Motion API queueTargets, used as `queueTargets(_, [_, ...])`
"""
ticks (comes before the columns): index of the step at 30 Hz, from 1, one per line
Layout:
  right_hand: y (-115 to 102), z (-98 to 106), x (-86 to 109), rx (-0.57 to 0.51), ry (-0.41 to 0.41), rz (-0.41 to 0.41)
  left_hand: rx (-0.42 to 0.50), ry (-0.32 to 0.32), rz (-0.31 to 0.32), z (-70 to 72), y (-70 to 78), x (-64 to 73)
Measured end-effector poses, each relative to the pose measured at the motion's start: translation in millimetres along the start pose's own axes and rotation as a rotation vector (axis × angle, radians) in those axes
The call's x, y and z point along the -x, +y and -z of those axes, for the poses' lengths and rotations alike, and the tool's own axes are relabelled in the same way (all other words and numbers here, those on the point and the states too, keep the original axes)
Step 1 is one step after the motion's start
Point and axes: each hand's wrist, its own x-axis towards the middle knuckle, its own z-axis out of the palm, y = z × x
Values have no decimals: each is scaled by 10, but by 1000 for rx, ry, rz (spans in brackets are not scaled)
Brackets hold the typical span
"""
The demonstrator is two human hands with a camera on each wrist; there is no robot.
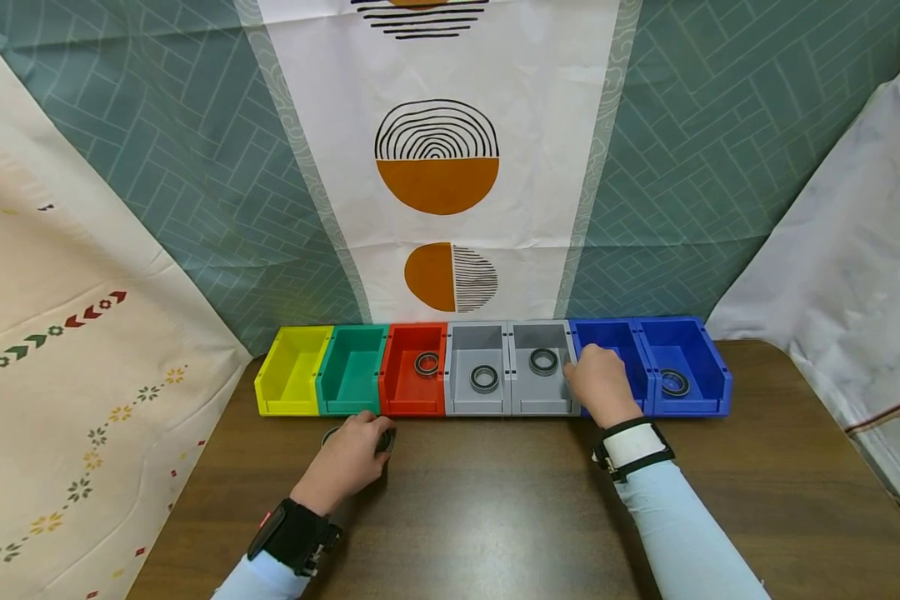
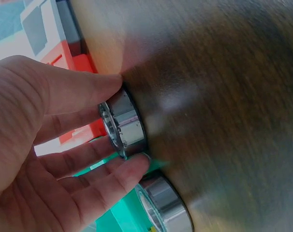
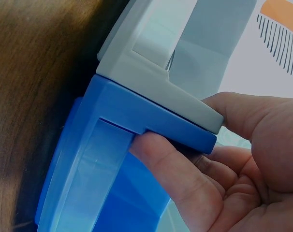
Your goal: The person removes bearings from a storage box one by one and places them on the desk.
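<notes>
On the wooden table, before the green bin (image 1: 352,367) and red bin (image 1: 401,387), my left hand (image 1: 347,462) grips a ball bearing (image 2: 129,123) standing on edge, thumb on one side and fingers on the other. Another bearing (image 2: 166,200) stands on edge beside those fingers. My right hand (image 1: 603,383) pinches the adjoining side walls of the right grey bin (image 1: 543,407) and the left blue bin (image 3: 83,169). Its thumb lies on the grey side and its index finger on the blue side. No bearing shows in this hand; part of the blue bin's inside is hidden behind it.
Bearings lie in the red bin, both grey bins and the right blue bin, one bearing (image 1: 675,382) being in the blue one. A yellow bin (image 1: 296,375) ends the row at left. Behind the row hangs a patterned cloth (image 1: 435,83).
</notes>
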Motion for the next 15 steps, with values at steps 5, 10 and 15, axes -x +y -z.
queueTargets(5, [-8, -6, -7, -3, -11, -12, 23, 11, 21, 74, -5, 17])
queueTargets(10, [-25, 8, -1, -7, -19, -24, 51, 112, 1, 256, -3, -15])
queueTargets(15, [-40, 28, 15, -4, -32, -37, 45, 251, -40, 425, 46, -89])
